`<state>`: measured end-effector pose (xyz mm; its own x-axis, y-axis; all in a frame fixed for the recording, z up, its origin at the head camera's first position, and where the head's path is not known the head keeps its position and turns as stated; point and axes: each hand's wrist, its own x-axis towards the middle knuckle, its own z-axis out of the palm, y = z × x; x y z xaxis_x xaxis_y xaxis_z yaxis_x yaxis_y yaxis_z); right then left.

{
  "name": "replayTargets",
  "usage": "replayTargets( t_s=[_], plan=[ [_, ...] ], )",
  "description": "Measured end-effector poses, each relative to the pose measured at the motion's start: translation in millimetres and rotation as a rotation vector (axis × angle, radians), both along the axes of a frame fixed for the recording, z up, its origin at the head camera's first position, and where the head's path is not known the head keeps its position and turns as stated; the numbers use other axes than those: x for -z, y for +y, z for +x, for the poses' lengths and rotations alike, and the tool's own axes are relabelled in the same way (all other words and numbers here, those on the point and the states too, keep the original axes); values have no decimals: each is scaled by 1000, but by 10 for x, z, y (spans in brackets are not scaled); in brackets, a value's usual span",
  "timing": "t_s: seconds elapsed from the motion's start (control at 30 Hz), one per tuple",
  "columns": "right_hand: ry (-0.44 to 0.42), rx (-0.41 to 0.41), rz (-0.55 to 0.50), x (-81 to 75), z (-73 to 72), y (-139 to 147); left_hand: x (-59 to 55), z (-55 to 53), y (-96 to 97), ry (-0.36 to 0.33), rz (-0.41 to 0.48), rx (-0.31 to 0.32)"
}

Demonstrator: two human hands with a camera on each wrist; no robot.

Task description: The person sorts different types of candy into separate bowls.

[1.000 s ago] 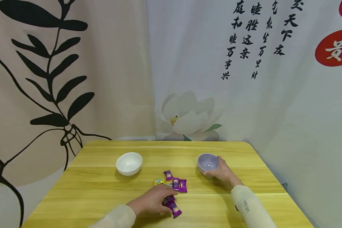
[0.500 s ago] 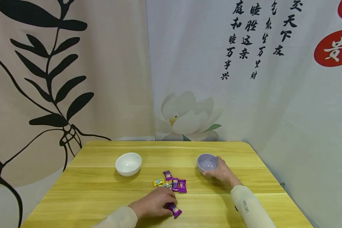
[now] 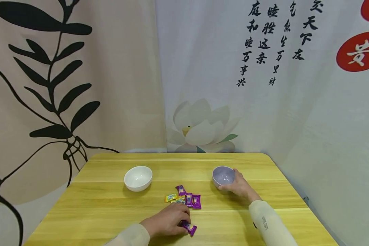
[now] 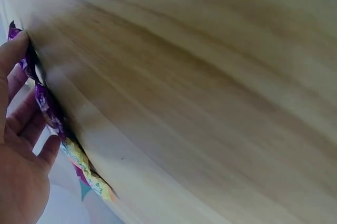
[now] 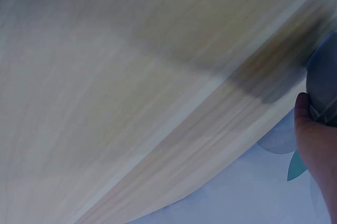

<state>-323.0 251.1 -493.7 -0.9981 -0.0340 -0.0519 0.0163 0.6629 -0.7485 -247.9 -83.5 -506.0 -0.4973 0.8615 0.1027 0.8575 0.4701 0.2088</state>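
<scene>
My left hand (image 3: 169,218) is low over the table, its thumb and fingers pinching a purple-wrapped candy (image 3: 189,228). In the left wrist view, the thumb lies on that purple candy (image 4: 27,58), and more wrappers line up beyond it. Just past the hand lie several purple candies (image 3: 196,202) and a couple of yellow ones (image 3: 170,197); the hand partly covers the nearest. Over on the right, my right hand (image 3: 241,186) grips the lavender bowl (image 3: 223,176) by its right side, thumb at the front. The right wrist view catches only part of this bowl (image 5: 322,79).
A white bowl (image 3: 138,178) stands on the left part of the wooden table (image 3: 110,212). Behind the table's back edge hangs a printed cloth (image 3: 135,85) with a plant, a lotus and writing.
The left fingers have drawn in around the near purple candy, which has turned slightly. The right hand keeps its hold on the lavender bowl. The head view has shifted a little.
</scene>
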Motion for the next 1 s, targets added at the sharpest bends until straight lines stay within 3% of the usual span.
replayTargets(
  t_s=[0.2, 0.37, 0.47, 1.0],
  plan=[
    [19, -16, 14, 0, -1, 5, 21, -18, 45, 1, 45, -29],
    [23, -13, 32, -12, 2, 16, -44, -58, 99, -40, 93, -71],
    [17, -13, 35, -16, 5, 20, -89, -98, 136, -18, 93, -98],
    [-4, 8, 22, 18, -25, 25, -311, -556, 441, 105, 96, -316]
  ],
)
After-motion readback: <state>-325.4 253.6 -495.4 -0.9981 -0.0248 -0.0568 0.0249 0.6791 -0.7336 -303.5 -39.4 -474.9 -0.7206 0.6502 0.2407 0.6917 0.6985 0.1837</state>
